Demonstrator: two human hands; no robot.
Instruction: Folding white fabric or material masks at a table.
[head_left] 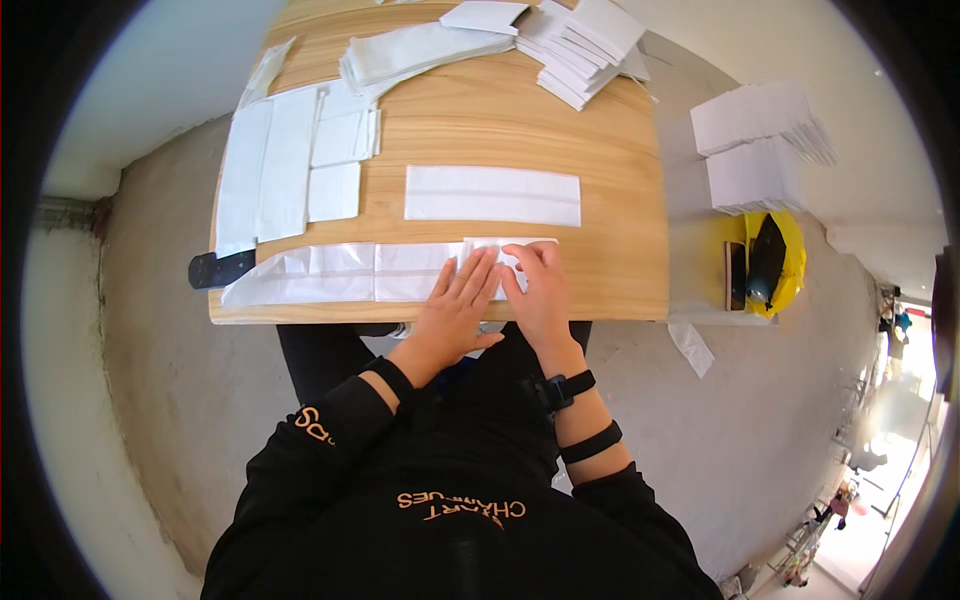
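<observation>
A long, thin white strip (320,275), slightly see-through and creased, lies along the near edge of the table. Its right end is folded back over itself under my hands. My left hand (452,312) lies on that folded part, fingers stretched out and pressing it flat. Right beside it, my right hand (541,295) has bent fingers, with thumb and index finger closing on the folded end; the exact contact is partly hidden. Just beyond both hands rests a separate flat white strip (492,196), touched by neither.
Folded white strips (262,175) lie at the left, near a dark object (222,270) at the table's edge. A white stack (425,52) and white packets (590,50) sit at the back. Right of the table are white piles (755,150) and a yellow bag (790,262).
</observation>
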